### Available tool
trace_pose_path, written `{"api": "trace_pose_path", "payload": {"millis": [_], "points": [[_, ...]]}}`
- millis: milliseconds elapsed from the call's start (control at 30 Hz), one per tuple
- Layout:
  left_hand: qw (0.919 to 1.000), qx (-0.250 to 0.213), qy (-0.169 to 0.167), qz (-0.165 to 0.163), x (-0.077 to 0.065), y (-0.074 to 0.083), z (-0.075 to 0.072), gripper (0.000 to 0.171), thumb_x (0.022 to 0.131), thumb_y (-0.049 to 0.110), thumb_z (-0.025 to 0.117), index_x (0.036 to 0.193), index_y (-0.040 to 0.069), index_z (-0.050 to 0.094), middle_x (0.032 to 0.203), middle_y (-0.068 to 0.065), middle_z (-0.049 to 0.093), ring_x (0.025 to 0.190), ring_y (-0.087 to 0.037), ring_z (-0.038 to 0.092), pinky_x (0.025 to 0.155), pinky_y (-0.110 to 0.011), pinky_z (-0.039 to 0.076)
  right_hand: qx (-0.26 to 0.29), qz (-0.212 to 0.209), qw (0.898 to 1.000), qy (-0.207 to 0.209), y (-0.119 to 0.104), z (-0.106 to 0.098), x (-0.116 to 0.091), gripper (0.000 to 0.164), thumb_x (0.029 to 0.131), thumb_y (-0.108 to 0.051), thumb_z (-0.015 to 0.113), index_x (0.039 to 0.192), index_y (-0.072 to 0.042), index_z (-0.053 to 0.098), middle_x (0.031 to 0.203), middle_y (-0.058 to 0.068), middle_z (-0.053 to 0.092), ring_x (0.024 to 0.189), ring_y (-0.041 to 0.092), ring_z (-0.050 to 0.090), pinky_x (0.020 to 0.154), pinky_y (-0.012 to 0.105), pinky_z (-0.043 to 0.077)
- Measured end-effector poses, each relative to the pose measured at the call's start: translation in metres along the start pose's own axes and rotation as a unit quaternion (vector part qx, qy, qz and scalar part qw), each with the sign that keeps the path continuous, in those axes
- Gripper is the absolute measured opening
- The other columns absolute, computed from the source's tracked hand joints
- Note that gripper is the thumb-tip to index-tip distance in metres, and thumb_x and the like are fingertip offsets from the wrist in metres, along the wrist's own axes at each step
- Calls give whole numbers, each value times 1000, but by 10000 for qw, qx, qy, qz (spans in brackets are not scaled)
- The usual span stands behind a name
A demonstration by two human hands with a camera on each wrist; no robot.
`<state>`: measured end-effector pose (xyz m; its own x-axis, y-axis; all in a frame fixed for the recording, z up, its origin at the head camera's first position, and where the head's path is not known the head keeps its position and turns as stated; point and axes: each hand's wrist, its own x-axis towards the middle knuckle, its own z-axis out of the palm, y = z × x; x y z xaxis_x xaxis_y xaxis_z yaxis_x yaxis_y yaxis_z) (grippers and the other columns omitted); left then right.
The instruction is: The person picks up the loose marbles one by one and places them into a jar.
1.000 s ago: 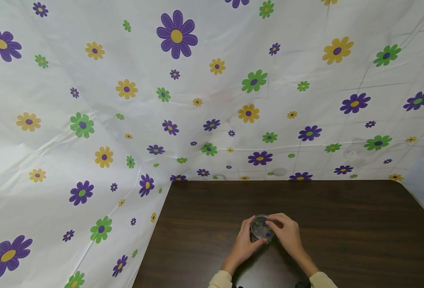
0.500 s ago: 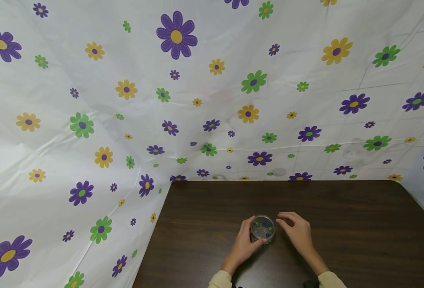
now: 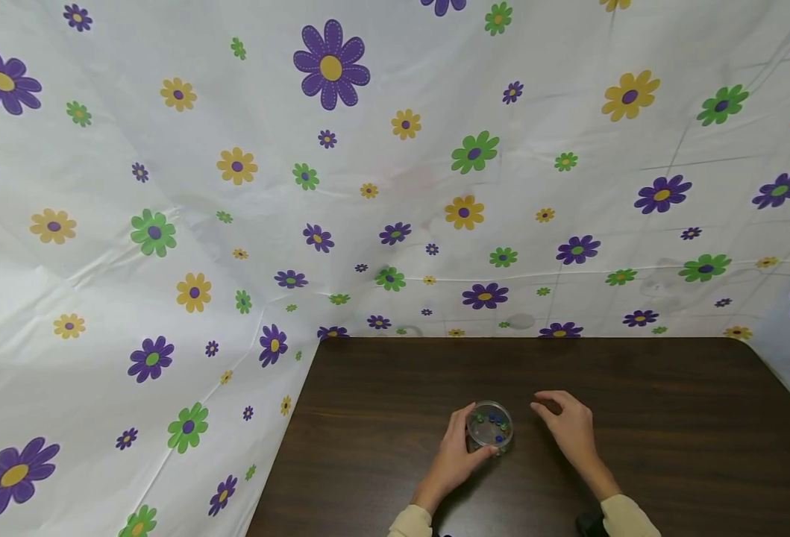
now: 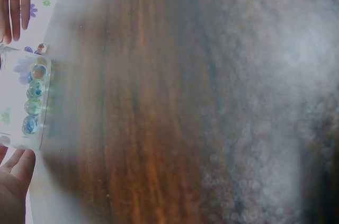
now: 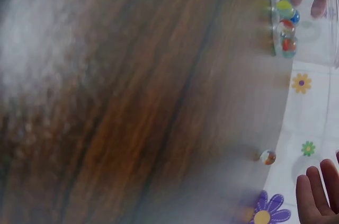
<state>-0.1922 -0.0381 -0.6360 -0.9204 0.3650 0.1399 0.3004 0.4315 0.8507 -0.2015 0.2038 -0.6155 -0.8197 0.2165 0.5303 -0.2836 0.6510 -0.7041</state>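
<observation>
A clear round plastic jar [image 3: 511, 438] stands on the table, holding several glass marbles [image 3: 495, 418]. My left hand [image 3: 453, 456] grips it from the left, thumb at the near side and fingers at the far side. Through the jar wall [image 4: 13, 83], the left wrist view shows marbles [image 4: 33, 107] in blue, green and yellow tints. To the right of the jar is my right hand [image 3: 569, 429], fingers loosely bent and thumb apart from them. A single marble [image 5: 268, 157] rests on the table near this hand's fingers [image 5: 312, 184], apart from them in the right wrist view.
The dark wood-grain table [image 3: 690, 440] extends to both sides and behind the jar. A white cloth [image 3: 395, 149] with purple, green and yellow flowers hangs at the back and left. Shiny reflections lie on the tabletop.
My right hand has drawn back from over the jar and moved right, away from it. One more marble shows in the jar's upper right. The left hand and jar have stayed put.
</observation>
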Motion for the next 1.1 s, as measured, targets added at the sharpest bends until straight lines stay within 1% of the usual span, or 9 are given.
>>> {"api": "trace_pose_path", "payload": {"millis": [67,167,233,333,633,833,933,1100], "points": [[10000,-1,0,1,0,0,0,82,94,37,79,159,15,35,151,-8,45,135,-30,52,105,-37,48,-71,67,9999,-63,2,-1,1,22,79,1,88,99,-1,79,98,13,76,90,35,71,77,14,47],[10000,-9,19,-16,0,0,0,82,93,37,79,159,15,36,151,-7,45,134,-29,53,105,-36,48,-155,139,9997,-141,5,0,2,22,80,0,87,101,-1,79,99,14,76,91,36,71,77,33,55],[10000,-33,31,-39,0,0,0,82,93,37,80,158,16,36,151,-6,45,134,-28,53,105,-35,48,-173,176,9995,-190,6,0,2,22,80,0,87,102,0,79,100,15,76,93,37,71,78,45,54],[10000,-54,37,-69,0,0,0,81,92,36,80,158,17,37,151,-5,45,135,-27,52,105,-34,47,-157,209,9993,-261,6,0,3,23,81,1,86,103,1,78,102,17,75,95,39,71,81,56,52],[9999,-88,57,36,0,0,0,82,92,34,81,158,13,37,151,-8,45,136,-30,51,106,-34,47,-153,354,9982,-454,12,1,3,23,81,1,85,103,3,78,104,22,74,98,44,69,84,61,51],[9999,-129,25,99,0,-1,0,83,93,35,79,159,10,35,151,-10,45,137,-32,50,107,-36,46,-270,436,9971,-556,15,2,6,22,82,0,85,102,3,78,103,23,74,94,43,69,82,60,52],[9999,-126,26,69,0,-1,0,83,93,35,80,159,11,35,151,-10,45,137,-32,50,107,-36,47,-301,512,9958,-698,15,2,6,22,82,-1,84,103,4,77,105,25,73,95,44,69,81,61,52],[9999,-147,39,-22,0,0,0,82,92,35,80,158,15,36,151,-9,45,137,-30,50,107,-34,46,-299,647,9925,-996,19,2,7,23,84,-1,82,106,5,76,107,26,72,95,44,68,81,60,53]]}}
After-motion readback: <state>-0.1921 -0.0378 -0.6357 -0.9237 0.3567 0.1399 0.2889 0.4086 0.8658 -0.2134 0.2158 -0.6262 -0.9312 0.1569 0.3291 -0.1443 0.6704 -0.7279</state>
